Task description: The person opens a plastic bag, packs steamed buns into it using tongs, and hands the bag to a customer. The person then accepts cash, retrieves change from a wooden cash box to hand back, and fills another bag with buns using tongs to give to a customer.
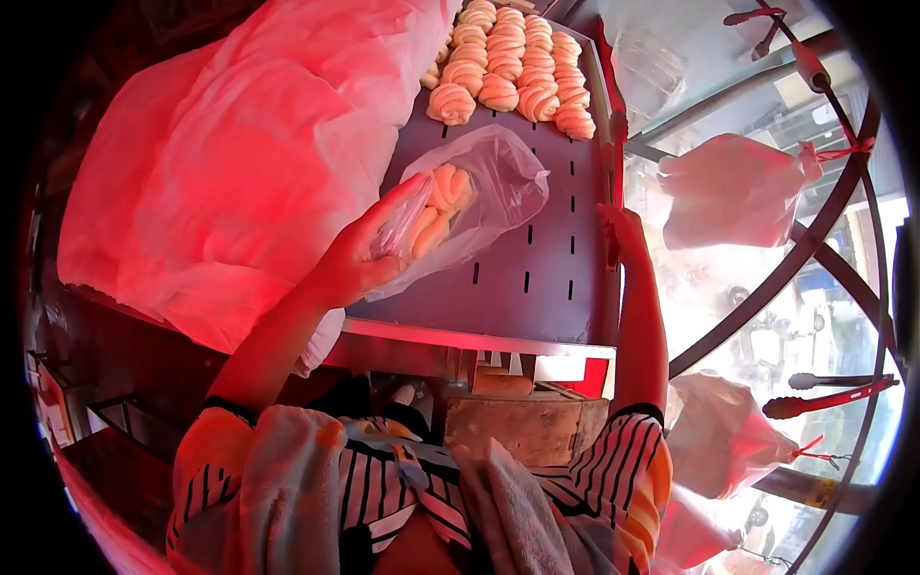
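My left hand (369,244) is closed around the side of a clear plastic bag (513,182). Inside the bag are pale twisted buns (436,211), and its wide mouth points up and right over the dark slotted tray (479,311). My right hand (625,237) is at the tray's right edge, its fingers curled round a narrow dark and reddish thing whose kind is unclear. Rows of twisted buns (498,57) stand at the far end of the tray. A large cloth (240,163), tinted red by the light, covers the left side.
Filled plastic bags (733,192) hang along the window frame at right. Tongs (829,395) with a red handle hang there too, with other tongs (762,24) above. Below the tray's front edge is a worn brown box-like surface (513,426).
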